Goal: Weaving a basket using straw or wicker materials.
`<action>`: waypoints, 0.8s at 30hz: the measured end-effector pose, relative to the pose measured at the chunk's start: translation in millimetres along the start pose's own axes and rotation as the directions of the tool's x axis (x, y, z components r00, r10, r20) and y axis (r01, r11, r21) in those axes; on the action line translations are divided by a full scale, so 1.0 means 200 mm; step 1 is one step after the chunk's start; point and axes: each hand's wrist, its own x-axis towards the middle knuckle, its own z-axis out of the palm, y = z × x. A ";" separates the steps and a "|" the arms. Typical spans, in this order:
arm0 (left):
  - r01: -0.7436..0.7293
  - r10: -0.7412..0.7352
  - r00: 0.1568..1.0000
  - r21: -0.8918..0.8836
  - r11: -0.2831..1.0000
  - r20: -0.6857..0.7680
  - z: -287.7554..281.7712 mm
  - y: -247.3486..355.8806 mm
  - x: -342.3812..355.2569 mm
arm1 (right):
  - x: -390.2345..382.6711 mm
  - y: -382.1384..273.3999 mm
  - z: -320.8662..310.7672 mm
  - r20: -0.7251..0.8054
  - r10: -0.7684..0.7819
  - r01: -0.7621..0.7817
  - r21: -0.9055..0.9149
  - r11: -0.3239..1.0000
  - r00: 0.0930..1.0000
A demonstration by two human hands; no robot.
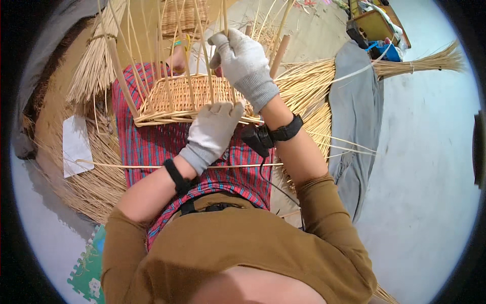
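A half-woven rattan basket (167, 96) with tall upright stakes rests on my lap, over red plaid cloth. My gloved right hand (238, 53) is raised above its right end, fingers closed on an upright stake (224, 15). Lower down, my gloved left hand (215, 126) has its fingers curled on the basket's near rim at the right of centre; what exactly they pinch is partly hidden. A long cane (121, 166) lies crosswise below the basket, passing behind my left wrist.
Reed bundles (96, 61) and loose canes (306, 86) surround me. A white sheet (76, 147) lies left, a grey cloth (354, 126) right. A wooden box (377, 28) with items is at back right, a green foam mat (88, 263) at lower left.
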 end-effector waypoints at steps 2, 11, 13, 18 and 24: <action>-0.101 0.103 0.986 0.025 0.995 -0.134 0.06 -0.04 0.02 | 0.04 0.07 0.02 -0.054 0.103 -0.103 0.005 0.995 0.993; -0.133 0.126 0.985 -0.048 0.990 -0.121 0.11 -0.08 0.00 | -0.38 0.01 -0.18 -0.124 -0.176 0.158 -0.145 0.977 0.977; -0.128 0.108 0.976 -0.099 0.987 -0.189 0.09 -0.08 0.03 | -0.69 0.02 -0.33 0.573 0.550 -0.780 0.299 0.549 0.607; -0.114 0.090 0.987 -0.185 0.976 -0.134 0.10 -0.07 0.01 | -1.03 0.19 -0.29 0.414 0.813 -0.785 0.615 0.082 0.409; -0.092 0.033 0.969 -0.233 0.968 -0.246 0.20 -0.09 0.00 | -0.92 0.08 -0.27 -0.088 0.677 -0.528 0.556 0.642 0.730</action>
